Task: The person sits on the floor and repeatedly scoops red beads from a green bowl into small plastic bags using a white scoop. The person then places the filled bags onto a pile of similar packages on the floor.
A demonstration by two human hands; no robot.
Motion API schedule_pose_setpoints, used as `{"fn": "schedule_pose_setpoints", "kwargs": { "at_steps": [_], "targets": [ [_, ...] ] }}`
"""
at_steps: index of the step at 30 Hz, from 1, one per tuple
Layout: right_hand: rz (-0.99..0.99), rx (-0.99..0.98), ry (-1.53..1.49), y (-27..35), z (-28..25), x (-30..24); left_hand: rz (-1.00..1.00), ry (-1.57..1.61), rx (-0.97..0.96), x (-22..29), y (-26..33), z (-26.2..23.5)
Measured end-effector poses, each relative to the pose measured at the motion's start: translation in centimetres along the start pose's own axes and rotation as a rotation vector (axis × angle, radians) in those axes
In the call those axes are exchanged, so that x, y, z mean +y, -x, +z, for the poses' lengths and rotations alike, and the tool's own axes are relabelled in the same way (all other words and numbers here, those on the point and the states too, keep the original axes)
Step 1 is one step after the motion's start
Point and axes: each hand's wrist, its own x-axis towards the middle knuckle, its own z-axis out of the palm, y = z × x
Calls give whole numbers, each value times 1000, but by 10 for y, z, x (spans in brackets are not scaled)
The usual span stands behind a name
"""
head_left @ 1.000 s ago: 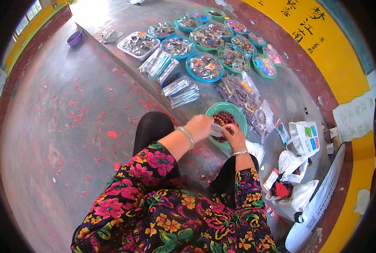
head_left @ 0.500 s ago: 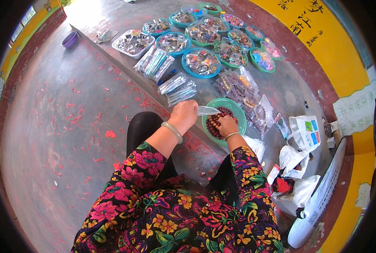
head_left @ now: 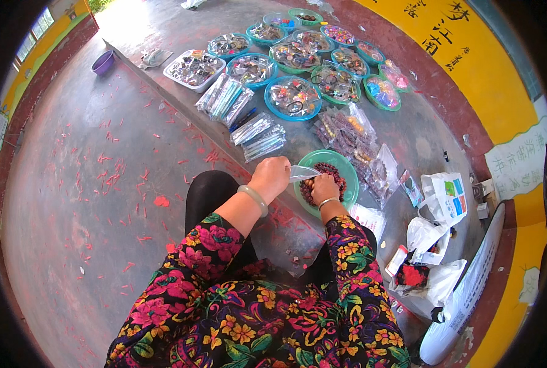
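My left hand (head_left: 271,176) is closed on one end of a small clear plastic bag (head_left: 302,173), which stretches to the right over a green plastic bowl (head_left: 349,163). Inside the bowl lie strings of dark red and brown round beads (head_left: 336,173). Over these beads, at the bag's other end, my right hand (head_left: 325,189) has its fingers pinched together. A few brown beads show beside its fingertips, but whether they are in its grip is hidden. A pale bangle circles my left wrist and a thin band my right.
Beyond the bowl lie bagged bead strings (head_left: 353,138) and bundles of silvery packets (head_left: 262,135). Several blue and green basins (head_left: 294,118) of packaged trinkets stand farther off. White plastic bags (head_left: 443,196) sit at right. Red scraps (head_left: 161,201) litter the floor at left.
My right hand has drawn back slightly from the beads, up against the bag's end. My left hand still grips the bag. The view has shifted a little.
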Motion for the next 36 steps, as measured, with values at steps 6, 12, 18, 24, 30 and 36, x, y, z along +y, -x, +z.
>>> {"fn": "schedule_pose_setpoints", "kwargs": {
  "at_steps": [6,12,18,24,30,36],
  "targets": [
    [175,123,-467,-5,-42,32,30,-71,-38,1,0,6],
    [29,339,-1072,21,-102,49,62,-108,-72,5,4,9],
    [-119,165,-1451,47,-134,37,95,-130,-89,0,2,24],
    [-168,67,-1273,56,-146,19,106,-82,-75,2,2,31],
    [-217,68,-998,60,-149,12,165,-62,-92,0,0,31],
    [-348,108,-769,63,-153,-3,269,-118,-177,5,3,27]
  ]
}}
